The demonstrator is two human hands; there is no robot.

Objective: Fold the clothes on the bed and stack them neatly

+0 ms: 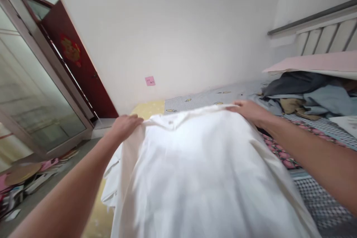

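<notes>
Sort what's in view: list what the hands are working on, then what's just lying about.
In hand: white cloth, gripped by left hand and right hand.

Lying about: pile of clothes, bed, pink note, clutter on floor.
</notes>
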